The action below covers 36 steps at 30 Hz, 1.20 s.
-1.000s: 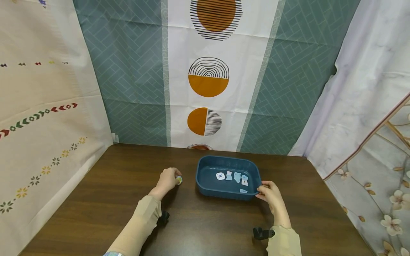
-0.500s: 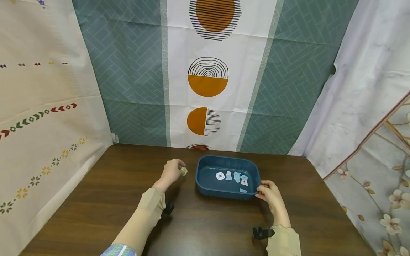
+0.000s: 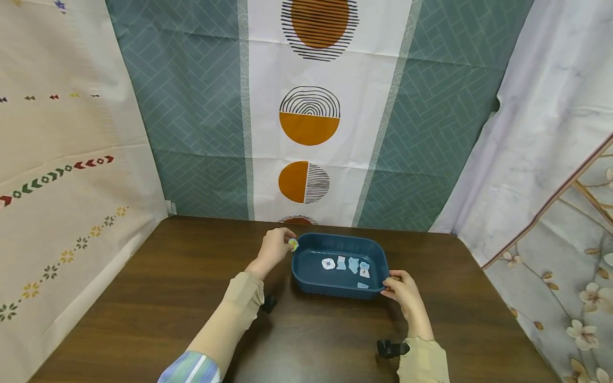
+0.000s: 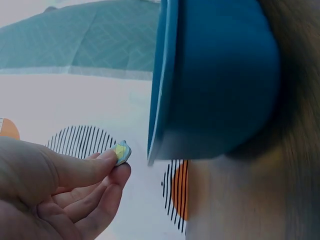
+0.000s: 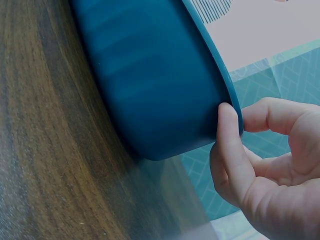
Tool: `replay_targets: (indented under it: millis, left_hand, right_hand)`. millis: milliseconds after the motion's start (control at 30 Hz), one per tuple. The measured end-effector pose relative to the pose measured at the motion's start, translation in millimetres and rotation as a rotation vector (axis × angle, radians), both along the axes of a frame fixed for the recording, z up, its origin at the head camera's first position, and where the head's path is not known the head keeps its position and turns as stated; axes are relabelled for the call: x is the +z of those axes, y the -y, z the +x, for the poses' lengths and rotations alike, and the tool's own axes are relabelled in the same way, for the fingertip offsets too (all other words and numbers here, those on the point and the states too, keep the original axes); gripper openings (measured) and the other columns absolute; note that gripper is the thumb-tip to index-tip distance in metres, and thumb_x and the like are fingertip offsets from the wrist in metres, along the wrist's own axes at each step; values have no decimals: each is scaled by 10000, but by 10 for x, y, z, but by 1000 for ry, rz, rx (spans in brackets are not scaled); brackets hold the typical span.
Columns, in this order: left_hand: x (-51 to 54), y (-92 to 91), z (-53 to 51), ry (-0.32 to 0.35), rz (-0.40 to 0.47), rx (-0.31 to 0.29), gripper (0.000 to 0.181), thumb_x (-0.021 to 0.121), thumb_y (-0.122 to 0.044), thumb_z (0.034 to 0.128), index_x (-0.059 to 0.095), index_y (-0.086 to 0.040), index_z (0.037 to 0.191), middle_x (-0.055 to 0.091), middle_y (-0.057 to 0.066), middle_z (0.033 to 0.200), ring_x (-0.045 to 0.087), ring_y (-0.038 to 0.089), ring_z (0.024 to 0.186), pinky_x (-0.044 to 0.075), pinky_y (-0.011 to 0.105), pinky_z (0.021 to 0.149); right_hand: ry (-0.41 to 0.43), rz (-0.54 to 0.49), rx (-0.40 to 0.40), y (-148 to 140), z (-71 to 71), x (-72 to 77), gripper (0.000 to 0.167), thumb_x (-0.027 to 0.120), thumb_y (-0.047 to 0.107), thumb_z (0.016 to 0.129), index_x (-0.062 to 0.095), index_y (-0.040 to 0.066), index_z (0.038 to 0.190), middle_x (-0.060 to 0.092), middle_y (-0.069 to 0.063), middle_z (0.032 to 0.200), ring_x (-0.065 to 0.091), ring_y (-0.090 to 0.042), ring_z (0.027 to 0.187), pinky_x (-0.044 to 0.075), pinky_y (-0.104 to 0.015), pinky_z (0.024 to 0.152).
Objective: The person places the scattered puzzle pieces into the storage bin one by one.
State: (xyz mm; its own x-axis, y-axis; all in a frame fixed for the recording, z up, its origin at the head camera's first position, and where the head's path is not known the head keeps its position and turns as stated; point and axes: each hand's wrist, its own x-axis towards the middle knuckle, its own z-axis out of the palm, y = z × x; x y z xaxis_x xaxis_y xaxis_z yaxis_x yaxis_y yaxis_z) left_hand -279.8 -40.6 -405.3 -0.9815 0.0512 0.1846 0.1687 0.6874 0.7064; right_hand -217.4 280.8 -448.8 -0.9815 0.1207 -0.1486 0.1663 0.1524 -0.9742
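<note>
My left hand (image 3: 273, 249) pinches a small flat piece (image 3: 293, 244), pale blue with a yellow print, between thumb and fingers. It is just outside the left rim of a dark blue rectangular plastic tub (image 3: 325, 289). In the left wrist view the piece (image 4: 121, 152) pokes out past the thumb tip, apart from the tub wall (image 4: 220, 85). At the tub's front right corner my right hand (image 3: 403, 293) pinches the rim, as the right wrist view also shows with the tub (image 5: 145, 75). Several flat white and pale blue cutout pieces (image 3: 353, 265) lie on the tub's floor.
The tub stands on a dark brown wooden table (image 3: 306, 340), towards its far edge. Behind it hangs a patterned green and white cloth (image 3: 206, 133). A cream cloth (image 3: 72, 170) borders the left and a floral one (image 3: 551, 213) the right.
The left hand has lifted the small yellow-printed piece and carried it right and away from me, up to the tub's left rim. The right hand and the tub have stayed in place.
</note>
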Motion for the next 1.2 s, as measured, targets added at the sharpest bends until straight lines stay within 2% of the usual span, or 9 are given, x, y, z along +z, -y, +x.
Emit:
replay_targets:
  millis: [167, 467, 833, 1033, 1200]
  left_hand:
    - [10, -153, -21, 6, 35, -51, 202, 719, 23, 842, 712, 19, 1044, 720, 173, 974, 673, 292, 898, 577, 375, 797]
    - [-46, -437, -53, 36, 65, -190, 226, 711, 21, 851, 700, 41, 1075, 706, 165, 974, 676, 260, 863, 585, 336, 789]
    - [-141, -759, -28, 114, 58, -245, 231, 726, -7, 847, 707, 21, 1076, 695, 131, 963, 641, 228, 871, 570, 337, 821]
    - [-207, -896, -3, 143, 48, -296, 224, 735, 3, 835, 707, 31, 1056, 688, 126, 944, 632, 217, 851, 566, 334, 770]
    - [-266, -991, 2, 171, 25, -320, 215, 745, 0, 827, 718, 16, 1040, 701, 115, 931, 656, 223, 856, 566, 345, 777]
  right_hand:
    - [1, 4, 2, 0, 2, 3, 466, 518, -22, 889, 353, -183, 1293, 519, -107, 914, 518, -128, 729, 551, -170, 635]
    - [8, 2, -4, 10, 9, 4, 462, 510, -28, 884, 354, -180, 1292, 508, -101, 912, 511, -124, 727, 546, -166, 633]
    - [5, 4, -5, 1, -2, 13, 464, 517, -24, 887, 352, -183, 1291, 514, -101, 908, 512, -129, 727, 549, -174, 632]
    - [10, 12, -2, -2, -4, 9, 470, 517, -17, 895, 347, -183, 1300, 511, -109, 915, 513, -129, 727, 551, -172, 634]
    - [13, 8, 0, 3, -1, 12, 472, 516, -21, 890, 345, -184, 1299, 501, -108, 917, 506, -129, 729, 547, -170, 633]
